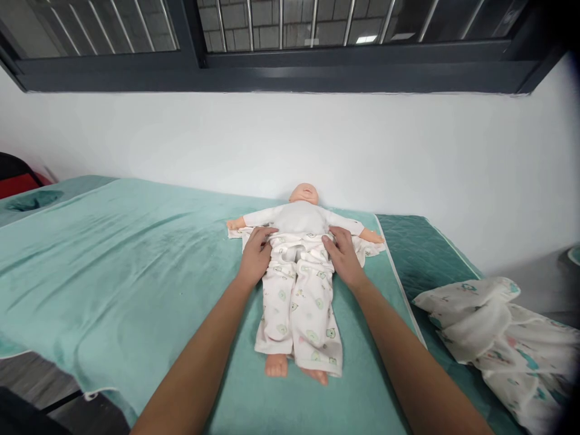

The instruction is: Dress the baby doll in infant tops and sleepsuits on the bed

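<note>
A baby doll [302, 217] lies on its back, head toward the wall and feet toward me. It has on a white long-sleeved top and white baby trousers [312, 302] with a small green print; a grey-white patch shows at the crotch. My left hand [257, 255] is closed at one side of the trousers' waistband, and my right hand [344, 255] is closed at the other. Fingertips of both lie at the waistband's upper edge. Printed cloth [369, 248] is spread under the doll's arms. Its bare feet [276, 365] stick out of the trouser legs.
Under the doll is a light green blanket [136, 272], with a darker green quilted cover [403, 254] to its right. A crumpled printed white cloth [493, 338] lies at the right. Behind stand a white wall [254, 139] and a dark-framed window [317, 72]. A red and black object [18, 178] sits far left.
</note>
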Tool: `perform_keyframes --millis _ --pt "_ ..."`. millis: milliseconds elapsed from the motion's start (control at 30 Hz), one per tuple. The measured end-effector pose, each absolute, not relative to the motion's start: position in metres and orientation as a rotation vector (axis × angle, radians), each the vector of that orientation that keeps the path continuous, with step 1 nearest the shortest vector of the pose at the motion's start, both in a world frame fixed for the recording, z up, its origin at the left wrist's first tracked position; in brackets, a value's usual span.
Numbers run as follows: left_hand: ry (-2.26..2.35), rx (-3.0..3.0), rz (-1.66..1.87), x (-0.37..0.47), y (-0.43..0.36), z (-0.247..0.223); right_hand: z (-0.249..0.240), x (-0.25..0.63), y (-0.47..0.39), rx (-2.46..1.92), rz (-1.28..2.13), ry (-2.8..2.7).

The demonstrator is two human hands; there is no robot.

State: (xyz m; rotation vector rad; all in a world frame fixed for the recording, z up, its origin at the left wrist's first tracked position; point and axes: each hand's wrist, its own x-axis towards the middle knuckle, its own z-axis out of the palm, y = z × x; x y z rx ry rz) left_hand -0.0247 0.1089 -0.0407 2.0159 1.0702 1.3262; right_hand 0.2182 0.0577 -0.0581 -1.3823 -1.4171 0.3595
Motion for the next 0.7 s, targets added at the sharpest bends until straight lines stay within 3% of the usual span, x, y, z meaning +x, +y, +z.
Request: perform_keyframes --millis 333,700 --pt "1.073 2.02 1.323 -0.024 0.107 -0.04 -0.044 0.216 0.054 -1.436 0.572 -1.482" --pt "1.083 2.035 1.315 -0.024 0.108 -0.041 -0.056 0.216 0.063 -1.435 0.438 -1.403"
